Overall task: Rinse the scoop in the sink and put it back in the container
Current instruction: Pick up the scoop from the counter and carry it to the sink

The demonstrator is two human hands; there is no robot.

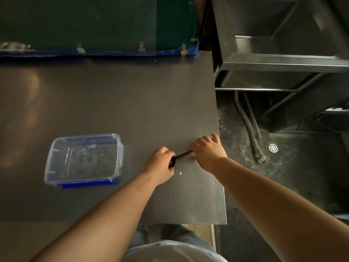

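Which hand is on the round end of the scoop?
The left hand: it covers the scoop's round end, nearer the container. The right hand holds the other end, by the table edge.

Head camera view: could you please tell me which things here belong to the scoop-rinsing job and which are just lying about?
Part of the job:
scoop, held by left hand and right hand
container
sink

Lying about:
hoses
floor drain
white speck

Dim steel counter, stained floor with round drain, perhaps metal shelving beyond.
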